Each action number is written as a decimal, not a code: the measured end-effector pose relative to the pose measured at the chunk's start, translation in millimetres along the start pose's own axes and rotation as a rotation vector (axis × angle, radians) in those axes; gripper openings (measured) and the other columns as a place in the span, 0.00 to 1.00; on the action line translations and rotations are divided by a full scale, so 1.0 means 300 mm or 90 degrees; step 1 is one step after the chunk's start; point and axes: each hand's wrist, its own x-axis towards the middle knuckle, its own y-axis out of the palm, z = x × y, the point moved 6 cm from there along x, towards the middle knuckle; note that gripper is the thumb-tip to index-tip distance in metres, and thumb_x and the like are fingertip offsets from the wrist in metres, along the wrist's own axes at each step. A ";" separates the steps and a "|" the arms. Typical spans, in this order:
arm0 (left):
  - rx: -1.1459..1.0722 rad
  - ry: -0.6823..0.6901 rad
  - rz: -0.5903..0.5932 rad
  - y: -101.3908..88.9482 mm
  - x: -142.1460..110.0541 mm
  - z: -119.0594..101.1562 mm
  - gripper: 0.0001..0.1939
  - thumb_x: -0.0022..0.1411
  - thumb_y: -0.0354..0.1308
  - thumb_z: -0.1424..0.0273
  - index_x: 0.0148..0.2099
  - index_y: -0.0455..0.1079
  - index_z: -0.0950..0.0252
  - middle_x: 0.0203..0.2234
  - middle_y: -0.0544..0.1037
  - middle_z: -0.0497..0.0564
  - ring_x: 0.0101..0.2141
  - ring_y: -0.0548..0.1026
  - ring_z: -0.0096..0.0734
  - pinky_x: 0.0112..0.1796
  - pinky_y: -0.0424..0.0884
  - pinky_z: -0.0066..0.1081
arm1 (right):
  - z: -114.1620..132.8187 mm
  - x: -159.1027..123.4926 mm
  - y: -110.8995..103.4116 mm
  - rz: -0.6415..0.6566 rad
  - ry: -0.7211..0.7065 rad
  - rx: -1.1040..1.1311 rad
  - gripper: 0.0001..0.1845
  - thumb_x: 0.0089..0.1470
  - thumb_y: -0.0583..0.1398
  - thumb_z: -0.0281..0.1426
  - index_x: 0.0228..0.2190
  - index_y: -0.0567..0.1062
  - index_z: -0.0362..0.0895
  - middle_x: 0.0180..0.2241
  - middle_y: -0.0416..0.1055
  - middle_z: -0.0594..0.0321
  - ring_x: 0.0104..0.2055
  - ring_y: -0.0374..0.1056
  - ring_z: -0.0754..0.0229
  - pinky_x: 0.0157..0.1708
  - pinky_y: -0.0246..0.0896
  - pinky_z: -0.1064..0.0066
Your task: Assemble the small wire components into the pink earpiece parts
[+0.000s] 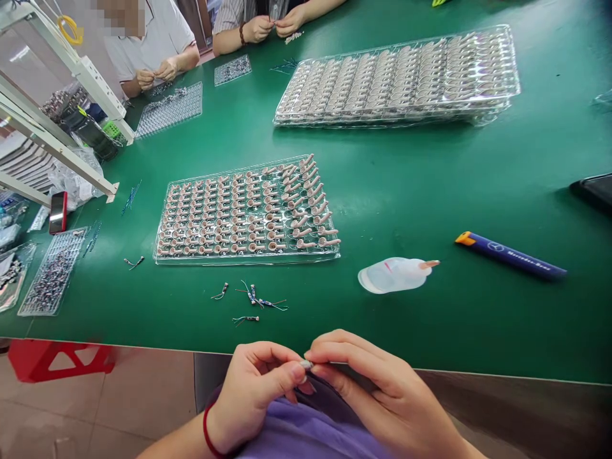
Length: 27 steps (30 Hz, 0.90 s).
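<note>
My left hand (268,382), with a red band at the wrist, is closed in a pinch just off the table's front edge. Meeting it fingertip to fingertip, my right hand (377,382) is pinched as well. Whatever small piece lies between the fingertips is mostly hidden. Beyond the hands, several small circuit boards with thin wires (252,294) lie loose on the green table. Behind them sits a clear plastic tray (248,260) with rows of small beige earphone-like housings, the right-hand ones tilted and overhanging. A translucent squeeze bottle (394,275) with a tan tip lies right of the tray.
A dark blue stick with an orange end (511,256) lies at right, near a black object (593,191). Stacked filled trays (396,118) stand farther back. At left are a parts tray (48,280), a red phone (58,212) and a white frame (95,89). Two people work opposite.
</note>
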 end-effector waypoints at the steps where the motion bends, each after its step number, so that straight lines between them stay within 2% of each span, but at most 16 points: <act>1: 0.004 -0.002 0.002 0.001 0.000 0.000 0.16 0.47 0.72 0.59 0.29 0.79 0.68 0.20 0.78 0.52 0.21 0.71 0.25 0.25 0.64 0.25 | -0.002 -0.001 0.000 -0.004 0.003 0.006 0.07 0.59 0.58 0.24 0.33 0.76 0.46 0.27 0.75 0.61 0.27 0.73 0.63 0.26 0.71 0.78; 7: 0.013 -0.004 0.017 0.009 -0.002 -0.006 0.16 0.47 0.71 0.58 0.30 0.81 0.68 0.20 0.78 0.52 0.21 0.71 0.26 0.24 0.64 0.25 | -0.017 -0.010 0.002 -0.023 0.013 0.043 0.07 0.58 0.59 0.24 0.33 0.76 0.46 0.28 0.75 0.62 0.27 0.73 0.63 0.26 0.71 0.78; 15: 0.022 0.011 0.016 0.005 0.000 -0.003 0.15 0.47 0.71 0.59 0.31 0.81 0.67 0.20 0.79 0.52 0.22 0.71 0.26 0.24 0.64 0.25 | -0.031 -0.021 0.004 -0.053 0.070 0.086 0.06 0.59 0.60 0.30 0.30 0.77 0.45 0.26 0.74 0.61 0.27 0.73 0.62 0.26 0.71 0.77; 22: 0.095 0.034 -0.007 0.000 -0.005 -0.026 0.17 0.47 0.70 0.56 0.30 0.81 0.66 0.22 0.80 0.53 0.22 0.71 0.27 0.25 0.66 0.26 | -0.028 -0.027 0.006 -0.038 0.040 0.035 0.05 0.59 0.60 0.29 0.33 0.77 0.46 0.29 0.75 0.60 0.29 0.74 0.61 0.28 0.72 0.75; 23: 0.140 0.068 -0.017 -0.007 -0.007 -0.043 0.16 0.49 0.69 0.57 0.31 0.81 0.65 0.23 0.80 0.53 0.23 0.72 0.29 0.26 0.67 0.27 | -0.026 -0.029 -0.010 -0.065 0.023 0.000 0.04 0.59 0.60 0.29 0.34 0.77 0.46 0.29 0.75 0.60 0.30 0.74 0.61 0.28 0.72 0.75; 24: 0.203 0.121 -0.031 -0.017 -0.009 -0.065 0.14 0.52 0.68 0.58 0.32 0.81 0.64 0.24 0.81 0.54 0.25 0.74 0.31 0.28 0.69 0.28 | -0.025 -0.034 -0.040 -0.128 0.005 -0.046 0.03 0.57 0.62 0.28 0.35 0.76 0.47 0.30 0.74 0.61 0.31 0.73 0.60 0.29 0.72 0.73; 27: 0.445 0.353 -0.083 -0.047 -0.025 -0.136 0.06 0.59 0.63 0.67 0.37 0.81 0.60 0.31 0.83 0.55 0.34 0.78 0.37 0.39 0.72 0.35 | -0.033 -0.070 -0.174 -0.436 -0.031 -0.176 0.15 0.49 0.68 0.27 0.38 0.72 0.51 0.37 0.71 0.60 0.40 0.72 0.56 0.39 0.70 0.66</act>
